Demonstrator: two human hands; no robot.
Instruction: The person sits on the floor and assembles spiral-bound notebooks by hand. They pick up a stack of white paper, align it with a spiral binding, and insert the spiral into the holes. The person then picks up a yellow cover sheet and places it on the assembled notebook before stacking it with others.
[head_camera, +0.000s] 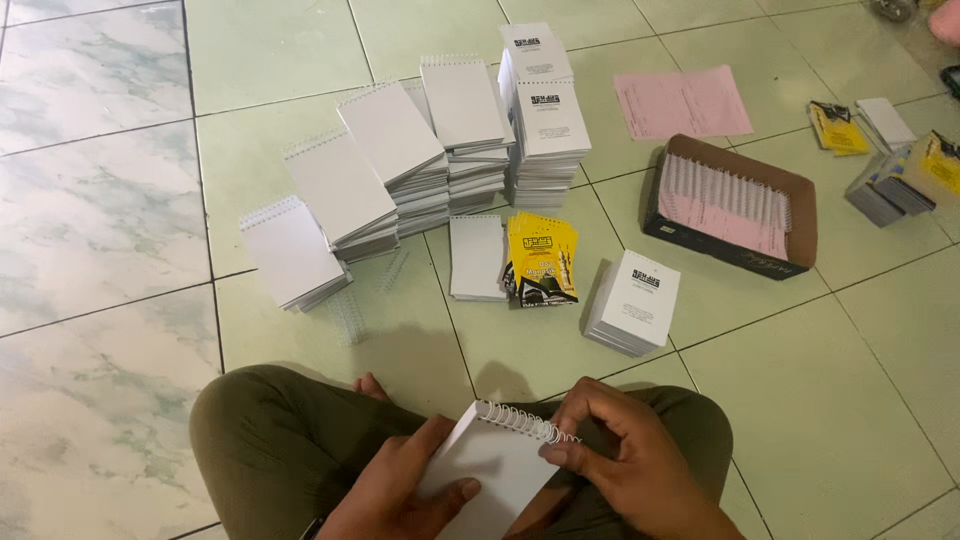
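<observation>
You're sitting cross-legged on the green tiled floor, and both hands are on a small white notepad held over your lap. Your left hand cradles it from underneath, thumb pressed across the blank cover, fingers clenched round its lower edge. Your right hand is at the top corner, fingers pinching the end of the wire spiral binding that runs along the pad's upper edge.

Ahead of you on the floor, stacks of finished white notepads fan out in a stepped row, the tallest stack showing a printed cover. Just in front of those lies a single white pad, touching a pile of yellow printed covers. To the right of that sits a short stack of printed-cover pads. Loose wire coils lie near the leftmost stack. Further right, an open cardboard box holds a row of spiral coils on pink paper, with a pink sheet lying beyond it
</observation>
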